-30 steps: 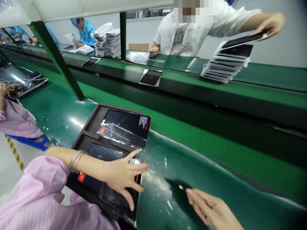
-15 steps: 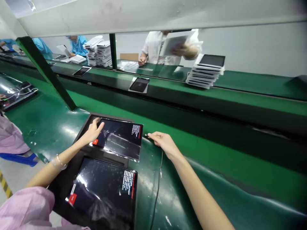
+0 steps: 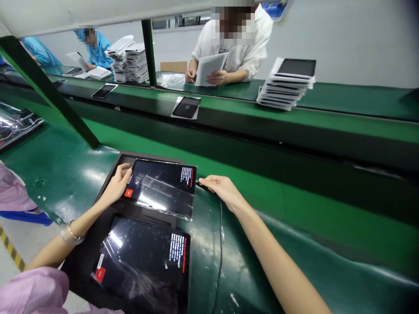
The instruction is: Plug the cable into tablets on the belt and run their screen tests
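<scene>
Two black tablets in clear film lie in a dark tray (image 3: 108,174) on the green bench. My left hand (image 3: 117,186) holds the left edge of the far tablet (image 3: 163,187), thumb on its screen near a red sticker. My right hand (image 3: 220,188) pinches the plug end of a thin black cable (image 3: 219,253) right at that tablet's right edge. The cable trails back toward me over the bench. The near tablet (image 3: 144,261) lies untouched below, with red-edged white text on its right side.
A green conveyor (image 3: 294,117) runs behind the bench, carrying a tablet on a white sheet (image 3: 186,107) and a stack of tablets (image 3: 288,85). A person in white across it holds a white sheet. A slanted green post (image 3: 49,91) stands left. Another worker's pink sleeve (image 3: 13,192) is at left.
My left hand has left the near tablet and gone to the far one. My right hand has carried the cable end up to the far tablet's right edge.
</scene>
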The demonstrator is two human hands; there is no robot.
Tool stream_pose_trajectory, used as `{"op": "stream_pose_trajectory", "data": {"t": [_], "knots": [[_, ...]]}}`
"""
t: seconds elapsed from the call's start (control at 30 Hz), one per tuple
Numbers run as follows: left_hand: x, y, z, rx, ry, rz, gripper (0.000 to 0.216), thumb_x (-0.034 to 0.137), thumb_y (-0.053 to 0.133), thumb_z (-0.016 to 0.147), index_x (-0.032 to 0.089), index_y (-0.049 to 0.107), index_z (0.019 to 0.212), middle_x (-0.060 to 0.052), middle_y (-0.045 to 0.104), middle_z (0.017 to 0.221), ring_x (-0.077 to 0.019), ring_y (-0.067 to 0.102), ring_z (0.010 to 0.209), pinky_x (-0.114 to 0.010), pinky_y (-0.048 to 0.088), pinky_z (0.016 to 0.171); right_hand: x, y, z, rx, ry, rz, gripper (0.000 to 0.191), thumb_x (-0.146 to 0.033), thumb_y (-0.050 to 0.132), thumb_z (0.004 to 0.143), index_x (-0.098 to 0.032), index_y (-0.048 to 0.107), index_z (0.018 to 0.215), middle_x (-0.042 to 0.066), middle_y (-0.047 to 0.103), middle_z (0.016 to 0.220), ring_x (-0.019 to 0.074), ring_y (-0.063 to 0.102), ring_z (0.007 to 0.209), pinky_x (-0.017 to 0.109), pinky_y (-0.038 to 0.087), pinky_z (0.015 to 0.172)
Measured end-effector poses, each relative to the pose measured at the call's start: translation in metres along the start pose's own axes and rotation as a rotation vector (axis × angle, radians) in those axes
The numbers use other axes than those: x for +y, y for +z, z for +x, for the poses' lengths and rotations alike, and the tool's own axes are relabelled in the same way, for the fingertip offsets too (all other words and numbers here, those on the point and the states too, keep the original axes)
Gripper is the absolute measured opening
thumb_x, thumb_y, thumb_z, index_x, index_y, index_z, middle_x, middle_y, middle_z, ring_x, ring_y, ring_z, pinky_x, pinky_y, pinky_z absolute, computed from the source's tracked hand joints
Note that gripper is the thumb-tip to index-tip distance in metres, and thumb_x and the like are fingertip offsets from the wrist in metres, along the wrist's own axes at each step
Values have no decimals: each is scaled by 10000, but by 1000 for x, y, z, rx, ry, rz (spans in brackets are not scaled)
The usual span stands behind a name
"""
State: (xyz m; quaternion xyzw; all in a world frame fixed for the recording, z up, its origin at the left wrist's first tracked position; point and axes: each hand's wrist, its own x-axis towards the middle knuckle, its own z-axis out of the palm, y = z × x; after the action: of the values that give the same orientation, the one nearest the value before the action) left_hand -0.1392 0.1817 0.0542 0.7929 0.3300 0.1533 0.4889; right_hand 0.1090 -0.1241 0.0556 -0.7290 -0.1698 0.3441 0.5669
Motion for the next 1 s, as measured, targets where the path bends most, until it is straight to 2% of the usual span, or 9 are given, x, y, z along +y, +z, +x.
{"op": "stream_pose_trajectory", "data": {"t": [0.13, 0.3, 0.4, 0.47, 0.57, 0.7, 0.77, 0.87, 1.0], "knots": [[6, 5, -3, 76, -1, 94, 508, 656, 492, 1006, 264, 476, 1329, -113, 701, 1280, -291, 683, 1121, -495, 488, 1044, 5, 11, 4, 40, -47, 1, 662, -770, 857, 575, -151, 643, 677, 38, 582, 652, 147, 463, 619, 294, 335, 614], [36, 15, -18, 47, 192, 413, 618, 608, 474, 1026, 154, 458, 1444, -239, 546, 1477, -367, 492, 1416, -564, 379, 1185, 21, 28, 2, 176, -176, 9, 689, -845, 698, 734, -172, 663, 874, 106, 692, 857, 249, 649, 826, 364, 488, 753], [59, 34, -57, -108, 640, 665, 608, 557, 441, 1072, 214, 400, 1573, -184, 245, 1694, -385, 153, 1585, -649, 144, 1272, 32, 27, -13, 366, -279, 19, 739, -833, 604, 825, -191, 627, 1190, 152, 673, 1226, 293, 620, 1183, 448, 483, 1013], [68, 49, -93, -395, 1052, 717, 601, 603, 390, 1079, 304, 388, 1600, -104, 107, 1739, -397, 43, 1598, -684, 32, 1266, 44, 19, -35, 491, -327, 10, 664, -765, 567, 900, -198, 604, 1242, 154, 644, 1304, 286, 587, 1257, 481, 437, 1099], [65, 61, -136, -584, 1467, 751, 637, 702, 326, 1059, 312, 525, 1523, -16, 160, 1731, -391, 87, 1590, -734, -89, 1231, 71, 2, -83, 658, -382, -47, 482, -618, 572, 972, -190, 654, 1177, 138, 696, 1209, 281, 656, 1140, 503, 469, 1063], [49, 59, -157, -514, 1450, 607, 479, 493, 409, 1110, 237, 775, 938, -7, 550, 1534, -279, 388, 1476, -637, -65, 1282, 111, -19, -150, 784, -353, -74, 345, -525, 613, 985, -216, 704, 1110, 125, 721, 1100, 288, 684, 1017, 541, 475, 1032], [45, 57, -160, -492, 1410, 590, 467, 563, 442, 1083, 254, 781, 995, -10, 540, 1543, -286, 415, 1452, -611, -62, 1286, 125, -26, -170, 881, -351, -30, 269, -487, 643, 973, -245, 727, 1055, 111, 722, 1046, 291, 689, 972, 542, 492, 1006], [44, 57, -164, -527, 1431, 704, 605, 714, 392, 1043, 297, 645, 1401, -25, 355, 1665, -330, 306, 1519, -656, -71, 1264, 134, -31, -181, 957, -355, 51, 210, -451, 679, 945, -255, 744, 982, 112, 720, 1009, 288, 691, 886, 539, 523, 945], [44, 44, -169, -481, 1400, 601, 589, 522, 297, 1128, 223, 746, 892, -13, 548, 1536, -278, 433, 1448, -594, -46, 1285, 133, -31, -178, 942, -342, 25, 212, -445, 665, 932, -251, 746, 954, 112, 725, 983, 282, 682, 830, 537, 528, 904]]}}
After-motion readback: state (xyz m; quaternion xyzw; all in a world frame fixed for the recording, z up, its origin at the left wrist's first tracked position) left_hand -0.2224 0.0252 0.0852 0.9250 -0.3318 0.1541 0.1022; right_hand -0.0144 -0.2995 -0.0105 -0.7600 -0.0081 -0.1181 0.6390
